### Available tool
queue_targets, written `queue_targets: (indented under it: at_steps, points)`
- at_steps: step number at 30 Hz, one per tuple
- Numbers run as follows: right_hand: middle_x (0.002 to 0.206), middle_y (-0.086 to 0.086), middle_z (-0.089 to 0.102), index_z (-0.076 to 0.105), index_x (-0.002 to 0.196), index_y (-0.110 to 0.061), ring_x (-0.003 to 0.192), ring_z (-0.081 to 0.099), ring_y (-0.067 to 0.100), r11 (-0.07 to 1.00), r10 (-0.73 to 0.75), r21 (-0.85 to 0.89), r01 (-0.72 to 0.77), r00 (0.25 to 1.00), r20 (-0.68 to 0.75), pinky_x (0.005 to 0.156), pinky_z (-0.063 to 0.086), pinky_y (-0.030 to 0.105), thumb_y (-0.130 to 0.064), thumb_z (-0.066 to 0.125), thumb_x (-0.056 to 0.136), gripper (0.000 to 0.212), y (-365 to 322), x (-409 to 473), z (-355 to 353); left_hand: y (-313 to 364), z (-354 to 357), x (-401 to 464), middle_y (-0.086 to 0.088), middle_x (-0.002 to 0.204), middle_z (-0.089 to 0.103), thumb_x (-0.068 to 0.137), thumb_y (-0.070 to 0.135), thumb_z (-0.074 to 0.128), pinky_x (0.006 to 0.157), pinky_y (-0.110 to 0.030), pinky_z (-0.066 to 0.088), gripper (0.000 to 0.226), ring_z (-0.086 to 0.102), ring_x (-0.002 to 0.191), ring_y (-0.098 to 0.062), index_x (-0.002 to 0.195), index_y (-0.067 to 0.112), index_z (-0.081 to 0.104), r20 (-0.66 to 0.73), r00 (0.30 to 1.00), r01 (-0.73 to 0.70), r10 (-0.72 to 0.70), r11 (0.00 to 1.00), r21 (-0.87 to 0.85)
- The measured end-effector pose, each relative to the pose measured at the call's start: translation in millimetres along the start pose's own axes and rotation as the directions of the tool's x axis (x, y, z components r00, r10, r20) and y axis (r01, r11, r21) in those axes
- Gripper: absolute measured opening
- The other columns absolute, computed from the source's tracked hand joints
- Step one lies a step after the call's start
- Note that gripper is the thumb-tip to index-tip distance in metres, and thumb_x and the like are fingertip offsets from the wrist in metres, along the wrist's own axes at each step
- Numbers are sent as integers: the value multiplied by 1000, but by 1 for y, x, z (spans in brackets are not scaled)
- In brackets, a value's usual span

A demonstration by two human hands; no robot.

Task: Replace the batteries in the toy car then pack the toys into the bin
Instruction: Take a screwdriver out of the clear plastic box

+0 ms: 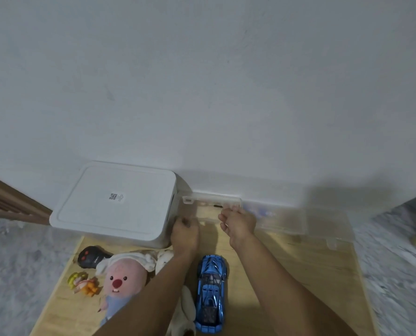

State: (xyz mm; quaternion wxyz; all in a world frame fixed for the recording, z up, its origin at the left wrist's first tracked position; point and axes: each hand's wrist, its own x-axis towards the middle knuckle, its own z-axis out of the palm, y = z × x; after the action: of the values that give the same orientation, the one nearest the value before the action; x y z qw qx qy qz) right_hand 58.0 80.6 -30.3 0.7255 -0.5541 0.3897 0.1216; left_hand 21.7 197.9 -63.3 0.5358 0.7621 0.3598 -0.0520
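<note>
A blue toy car lies on the wooden mat between my forearms. A clear plastic case stands by the wall, right of the white lidded bin. My right hand pinches the case's front right edge. My left hand has curled fingers at the case's left end, next to the bin's corner; what it holds is blurred. A pink plush toy, a black remote control, a small yellow-and-orange figure and a cream plush lie at the left.
A second clear plastic box sits along the wall to the right, blurred. Grey patterned floor surrounds the mat on both sides. A brown wooden frame shows at the far left. The white wall rises behind everything.
</note>
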Motion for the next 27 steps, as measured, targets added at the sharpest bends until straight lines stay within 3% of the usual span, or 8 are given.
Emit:
queue_targets:
  at_steps: [2,4,7,9,13,20,24,27]
  points:
    - [81,3,67,63,83,-14,70,64,16,994,-101,-37,100,995,-19,59,52,26,-2,64,88,13,-1,0,1,-4,-1,-10,-12,119,60,90,17,56,92,-35,45,31,58,109,-29,119,5,57,-5,971,-232,239,948,216]
    - [78,2,67,65,84,-12,70,65,17,970,-227,-98,223,973,-35,59,54,28,-6,65,89,7,2,2,2,-6,0,-17,-10,129,51,88,14,57,94,-33,43,37,52,116,-25,124,5,52,61,913,-388,402,816,428]
    - [69,-1,68,71,81,-14,71,68,22,836,-491,-276,473,871,4,65,58,35,-19,67,89,11,8,6,-2,-10,-1,-14,-9,149,36,90,19,55,109,-30,33,53,33,138,-23,139,7,40,177,873,-464,455,661,591]
    - [74,-2,69,75,88,-7,77,68,21,691,-587,-426,584,797,140,73,54,31,-20,66,90,16,15,12,-5,-11,-2,-13,-9,157,26,92,19,53,113,-31,29,62,20,146,-23,147,7,28,259,864,-494,432,626,603]
    - [117,7,69,67,119,-10,109,63,21,398,-514,-676,621,761,396,92,43,19,-7,57,93,28,22,23,-3,-12,-5,-10,-8,160,18,91,15,51,114,-30,28,69,12,149,-24,152,9,19,330,860,-510,390,614,603]
    - [106,17,68,67,113,-7,103,62,34,-101,-356,-852,514,781,514,78,50,35,4,47,84,37,5,40,12,-14,-11,-5,-2,163,8,93,18,50,117,-22,8,74,3,150,-18,155,13,10,375,837,-546,397,573,612]
    - [110,15,67,65,112,-6,105,63,35,-321,-354,-824,467,748,561,87,51,40,4,43,87,35,1,44,21,-16,-12,-3,0,163,7,93,19,50,117,-25,17,74,4,150,-17,155,15,11,372,828,-559,419,572,600]
    - [113,16,66,62,115,-3,108,61,35,-378,-332,-805,458,744,579,92,47,41,3,41,88,35,0,49,26,-17,-12,-3,2,163,8,92,18,50,116,-27,23,73,8,150,-17,155,16,12,366,834,-551,413,577,603]
